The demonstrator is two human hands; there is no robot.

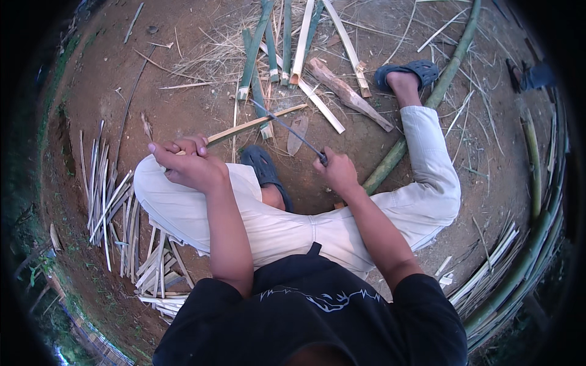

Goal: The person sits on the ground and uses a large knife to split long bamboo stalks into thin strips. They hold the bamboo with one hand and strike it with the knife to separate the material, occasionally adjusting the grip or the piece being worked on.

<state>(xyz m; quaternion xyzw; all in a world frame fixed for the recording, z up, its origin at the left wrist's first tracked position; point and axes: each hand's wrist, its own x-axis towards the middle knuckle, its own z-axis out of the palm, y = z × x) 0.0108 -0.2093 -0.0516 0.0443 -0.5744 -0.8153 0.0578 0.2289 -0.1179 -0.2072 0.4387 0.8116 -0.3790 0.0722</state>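
Note:
A narrow bamboo strip (244, 126) slants up to the right from my left hand (190, 161), whose fingers are closed around its near end above my left knee. My right hand (337, 169) grips the dark handle of a long thin-bladed knife (297, 135). The blade points up and to the left and crosses the strip near its far end; whether it cuts into the strip I cannot tell. Beyond my hands, several split bamboo pieces (251, 67), green on the outside and pale inside, lie fanned out on the ground.
A rough piece of wood (349, 93) lies past the knife. One long green bamboo pole (390, 165) runs beside my right leg. Thin pale strips (116, 210) are piled at my left, more poles (519, 274) at the right. Another person's foot (517, 74) shows at the far right.

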